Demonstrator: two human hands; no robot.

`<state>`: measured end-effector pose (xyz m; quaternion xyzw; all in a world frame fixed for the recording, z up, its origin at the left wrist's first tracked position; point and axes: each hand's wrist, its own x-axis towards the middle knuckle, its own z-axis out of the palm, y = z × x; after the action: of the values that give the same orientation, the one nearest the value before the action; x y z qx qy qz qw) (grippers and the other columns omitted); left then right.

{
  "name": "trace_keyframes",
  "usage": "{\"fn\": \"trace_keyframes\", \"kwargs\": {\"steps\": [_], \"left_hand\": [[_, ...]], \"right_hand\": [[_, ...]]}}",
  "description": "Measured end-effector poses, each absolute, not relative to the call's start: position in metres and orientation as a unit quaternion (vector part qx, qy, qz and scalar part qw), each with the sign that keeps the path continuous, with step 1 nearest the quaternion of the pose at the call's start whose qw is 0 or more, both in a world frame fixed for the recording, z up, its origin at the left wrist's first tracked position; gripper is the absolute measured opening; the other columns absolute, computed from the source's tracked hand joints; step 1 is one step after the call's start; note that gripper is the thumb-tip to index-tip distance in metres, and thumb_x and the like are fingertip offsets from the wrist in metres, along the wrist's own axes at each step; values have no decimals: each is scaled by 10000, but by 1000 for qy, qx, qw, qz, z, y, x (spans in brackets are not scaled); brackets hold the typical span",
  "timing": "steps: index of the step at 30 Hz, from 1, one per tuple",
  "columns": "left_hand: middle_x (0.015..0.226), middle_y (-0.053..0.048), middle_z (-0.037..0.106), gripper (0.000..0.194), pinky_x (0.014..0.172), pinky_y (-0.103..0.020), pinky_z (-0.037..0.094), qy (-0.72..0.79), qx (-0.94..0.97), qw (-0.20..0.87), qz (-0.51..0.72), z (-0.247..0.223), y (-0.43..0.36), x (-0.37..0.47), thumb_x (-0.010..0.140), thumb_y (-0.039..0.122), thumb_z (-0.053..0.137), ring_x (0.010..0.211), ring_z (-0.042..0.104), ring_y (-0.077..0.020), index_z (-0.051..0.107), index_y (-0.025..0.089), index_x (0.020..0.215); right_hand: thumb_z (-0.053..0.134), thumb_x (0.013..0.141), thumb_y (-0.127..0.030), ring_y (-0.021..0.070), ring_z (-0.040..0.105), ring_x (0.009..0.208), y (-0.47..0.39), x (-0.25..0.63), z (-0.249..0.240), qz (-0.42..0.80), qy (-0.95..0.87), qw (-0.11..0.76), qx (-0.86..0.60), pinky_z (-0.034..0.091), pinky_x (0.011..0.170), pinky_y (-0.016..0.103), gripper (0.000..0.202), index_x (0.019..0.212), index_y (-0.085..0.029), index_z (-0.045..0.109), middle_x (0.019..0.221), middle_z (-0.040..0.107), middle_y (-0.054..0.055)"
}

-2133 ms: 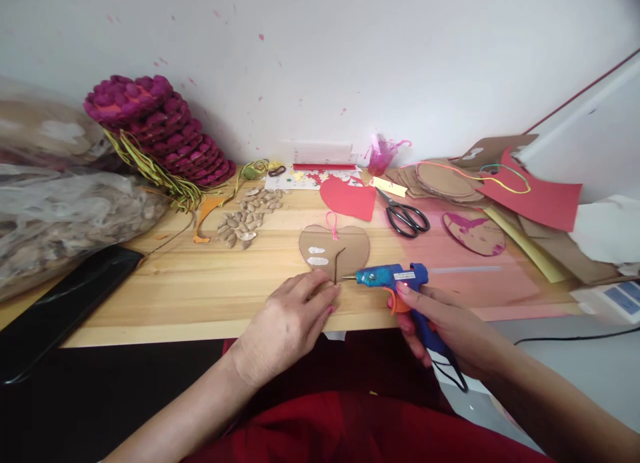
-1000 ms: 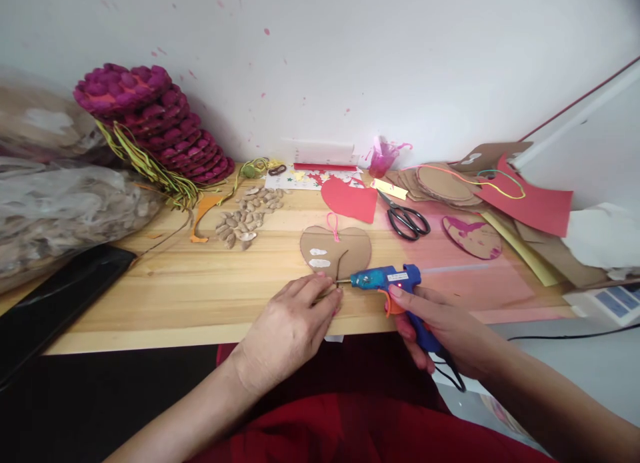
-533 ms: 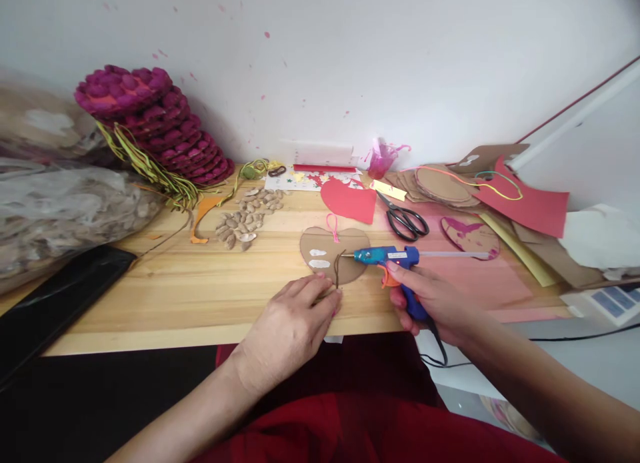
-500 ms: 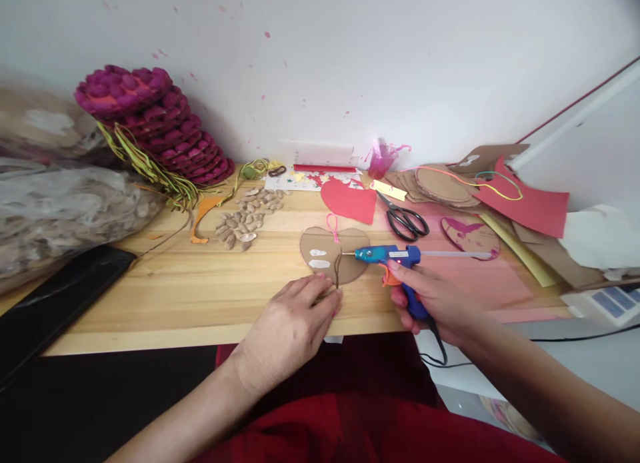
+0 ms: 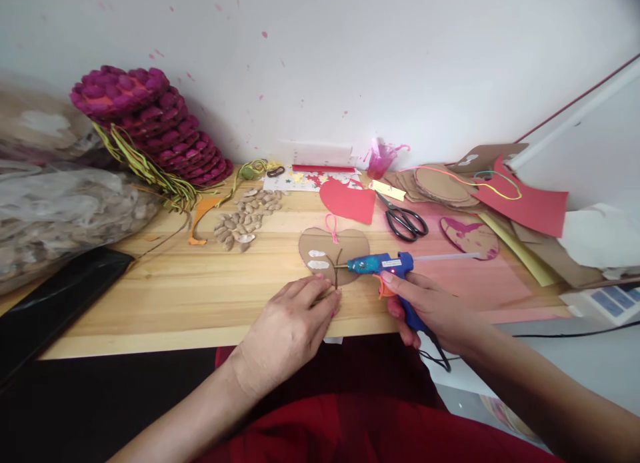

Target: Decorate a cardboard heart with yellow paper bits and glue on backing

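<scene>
A brown cardboard heart [image 5: 353, 242] with a pink loop at its top lies near the table's front edge. It bears two white patches and thin dark brown strands [image 5: 337, 276]. My left hand [image 5: 295, 316] rests at its lower left edge, fingers pressed together; what they pinch is too small to make out. In my right hand [image 5: 425, 303] is a blue glue gun [image 5: 395, 264] with an orange trigger and a clear glue stick at its back. Its nozzle points left and is at the strands, over the heart.
Peanut shells [image 5: 243, 223] lie left of the heart. Behind it are a red paper piece [image 5: 347, 200] and black scissors [image 5: 406, 223]. A magenta stack [image 5: 165, 126] and a plastic bag [image 5: 65, 216] stand left. Cardboard pieces [image 5: 440, 186] lie at the back right.
The glue gun in my right hand has moved down and slightly left, its nozzle lower on the heart. My left hand has barely moved.
</scene>
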<state>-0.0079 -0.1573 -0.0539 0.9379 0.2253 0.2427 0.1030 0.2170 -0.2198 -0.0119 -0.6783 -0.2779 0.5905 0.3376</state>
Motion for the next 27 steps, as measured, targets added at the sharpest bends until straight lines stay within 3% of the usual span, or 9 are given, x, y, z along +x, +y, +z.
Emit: {"fn": "trace_keyframes", "kwargs": {"steps": [6, 15, 27], "left_hand": [[1163, -87, 603, 253, 945, -386, 504, 229, 937, 98, 246, -55, -158, -9, 925, 201, 517, 1090, 563, -222, 607, 180, 1160], [1171, -91, 603, 263, 941, -388, 503, 223, 937, 98, 251, -56, -156, -9, 920, 197, 522, 1090, 565, -222, 611, 183, 1167], [1162, -83, 616, 276, 944, -398, 501, 224, 937, 95, 251, -56, -156, -9, 923, 206, 517, 1098, 570, -230, 608, 198, 1183]], "right_hand": [[501, 891, -523, 86, 515, 320, -217, 223, -8, 579, -252, 350, -691, 366, 289, 169, 328, 789, -217, 441, 524, 513, -87], [513, 897, -445, 86, 516, 313, -227, 215, -8, 589, -292, 321, -681, 371, 275, 176, 300, 735, -207, 426, 541, 513, -79], [495, 904, -475, 81, 504, 298, -226, 219, -8, 617, -286, 320, -660, 363, 266, 170, 308, 762, -210, 426, 527, 517, -87]]}}
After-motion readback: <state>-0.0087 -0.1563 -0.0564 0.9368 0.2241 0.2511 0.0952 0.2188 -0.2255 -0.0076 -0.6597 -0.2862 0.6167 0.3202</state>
